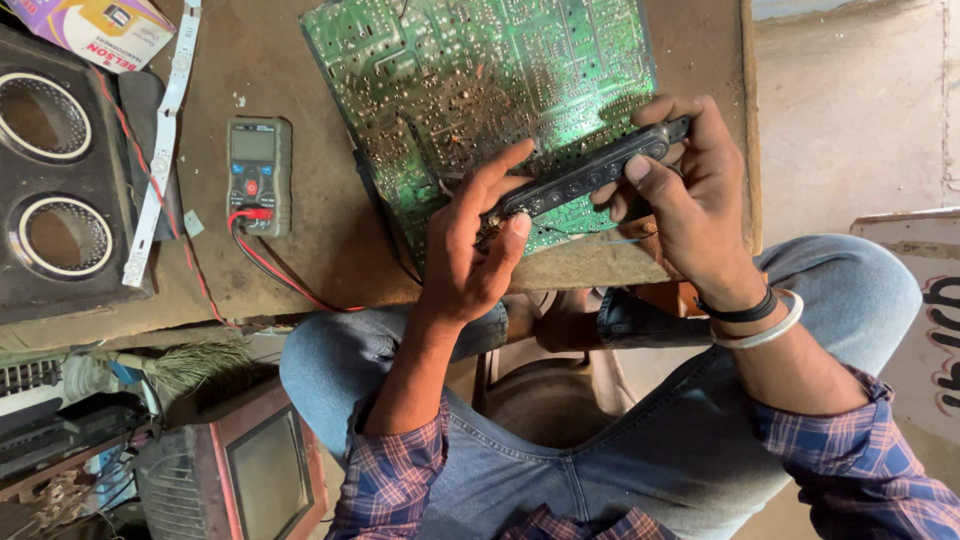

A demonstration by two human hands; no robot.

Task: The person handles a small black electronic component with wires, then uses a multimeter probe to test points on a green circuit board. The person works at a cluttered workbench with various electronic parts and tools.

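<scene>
Head view: both hands pinch a long black button strip (590, 172) above a green circuit board (480, 90) on the counter (300, 230); left hand (475, 250) grips its near end, right hand (685, 190) its far end; a multimeter (258, 175) lies well apart

A green circuit board (470, 90) is lying speckled with silver solder dots; the button strip (590, 172) is showing black, the multimeter (258, 175) grey trailing red leads (285, 275), the sleeves (390, 480) blue-and-red plaid.
</scene>
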